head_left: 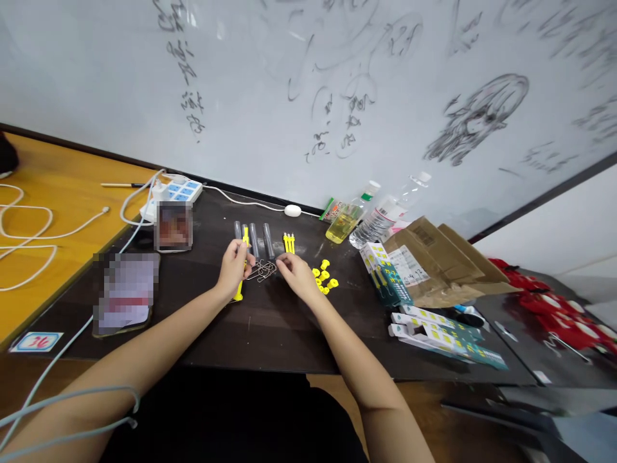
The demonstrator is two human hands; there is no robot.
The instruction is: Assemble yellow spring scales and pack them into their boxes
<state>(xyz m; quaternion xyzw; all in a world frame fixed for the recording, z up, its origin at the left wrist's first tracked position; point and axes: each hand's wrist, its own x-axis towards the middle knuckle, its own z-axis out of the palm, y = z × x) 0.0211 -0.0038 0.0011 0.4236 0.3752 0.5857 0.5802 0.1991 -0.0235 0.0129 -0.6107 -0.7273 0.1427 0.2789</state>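
Observation:
My left hand (234, 262) is closed around a slim yellow plastic rod (239, 295) with a flared lower end. My right hand (295, 273) has its fingers drawn together at the edge of a tangled pile of bent metal wires (263, 271); whatever is between the fingertips is too small to make out. Behind both hands several clear grey tubes (268, 241) lie side by side. Several thin yellow pieces with metal tips (288, 243) lie beyond my right hand. To its right, small yellow flanged caps (324, 275) are scattered on the dark table (270, 334).
Two blurred-out flat objects (128, 296) lie at the left, near a power strip (180, 191) and white cables. At the right stand two bottles (346, 218), a torn cardboard box (438, 257) and printed boxes (385, 273). A whiteboard (270, 128) rises behind the table.

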